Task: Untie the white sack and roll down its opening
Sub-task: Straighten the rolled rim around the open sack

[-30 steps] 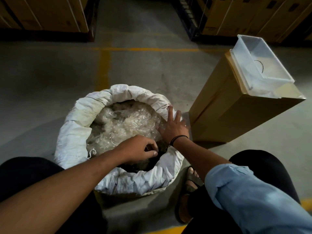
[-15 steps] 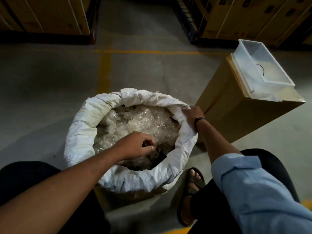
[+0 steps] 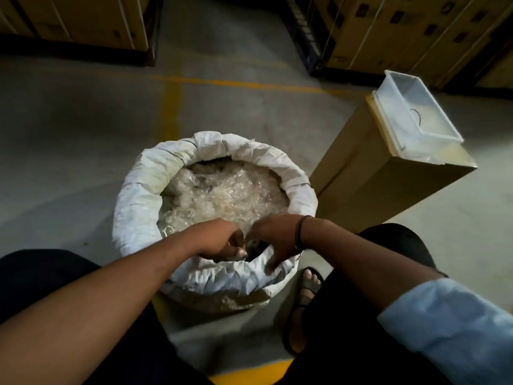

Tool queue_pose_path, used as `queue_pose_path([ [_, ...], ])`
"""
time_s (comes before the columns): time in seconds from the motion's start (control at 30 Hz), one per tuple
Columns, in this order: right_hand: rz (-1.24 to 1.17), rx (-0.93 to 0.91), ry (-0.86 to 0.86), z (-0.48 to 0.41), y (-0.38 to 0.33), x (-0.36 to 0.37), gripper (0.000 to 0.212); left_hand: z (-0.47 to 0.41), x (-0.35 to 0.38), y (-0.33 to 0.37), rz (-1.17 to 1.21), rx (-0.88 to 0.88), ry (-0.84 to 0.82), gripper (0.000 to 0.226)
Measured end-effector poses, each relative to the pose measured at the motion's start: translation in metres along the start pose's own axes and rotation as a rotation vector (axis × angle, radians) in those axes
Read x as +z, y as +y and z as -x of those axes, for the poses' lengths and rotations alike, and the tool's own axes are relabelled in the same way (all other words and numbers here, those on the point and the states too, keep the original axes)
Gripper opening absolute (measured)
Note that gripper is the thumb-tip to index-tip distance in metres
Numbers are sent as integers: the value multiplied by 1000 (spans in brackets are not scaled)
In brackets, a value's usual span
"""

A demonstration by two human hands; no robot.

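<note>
The white sack (image 3: 138, 195) stands open on the floor between my knees, its rim rolled down into a thick collar. It is filled with clear crinkled plastic pieces (image 3: 227, 190). My left hand (image 3: 222, 240) reaches inside the near edge with its fingers curled; what it holds is hidden. My right hand (image 3: 274, 240) is beside it, fingers hooked over the sack's near rim, thumb on the outside. The two hands almost touch.
A tall brown cardboard box (image 3: 369, 190) stands right of the sack, with a clear plastic tub (image 3: 416, 109) on top. My sandalled foot (image 3: 305, 287) rests by the sack's base. Stacked cartons on pallets (image 3: 416, 29) line the back. Yellow lines (image 3: 172, 107) mark the concrete floor.
My right hand has moved from the sack's right rim to the near rim, next to my left hand. The left hand has stayed at the near edge. The view has shifted slightly.
</note>
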State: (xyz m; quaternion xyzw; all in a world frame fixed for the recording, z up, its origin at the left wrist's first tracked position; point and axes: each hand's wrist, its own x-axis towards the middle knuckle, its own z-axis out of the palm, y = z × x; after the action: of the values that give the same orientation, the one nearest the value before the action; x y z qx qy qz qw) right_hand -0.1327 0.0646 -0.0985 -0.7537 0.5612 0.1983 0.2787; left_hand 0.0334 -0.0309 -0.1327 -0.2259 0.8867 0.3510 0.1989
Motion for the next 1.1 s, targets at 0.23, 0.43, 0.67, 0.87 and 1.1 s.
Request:
queue_pose_path([
  [0.23,95,5,-69,-18,-20,45,122,5,9,11,-194,-84,-263,49],
  [0.43,183,126,23,-12,-25,74,108,5,8,15,-213,-118,-372,72],
  [0.67,189,146,256,4,-24,78,54,9,18,16,-294,-99,-420,50],
  [0.87,-25,20,-15,-3,-15,48,95,10,28,15,-459,-50,-270,53],
  [1.1,-5,213,204,-14,-13,4,65,5,-11,4,-244,-220,43,41],
])
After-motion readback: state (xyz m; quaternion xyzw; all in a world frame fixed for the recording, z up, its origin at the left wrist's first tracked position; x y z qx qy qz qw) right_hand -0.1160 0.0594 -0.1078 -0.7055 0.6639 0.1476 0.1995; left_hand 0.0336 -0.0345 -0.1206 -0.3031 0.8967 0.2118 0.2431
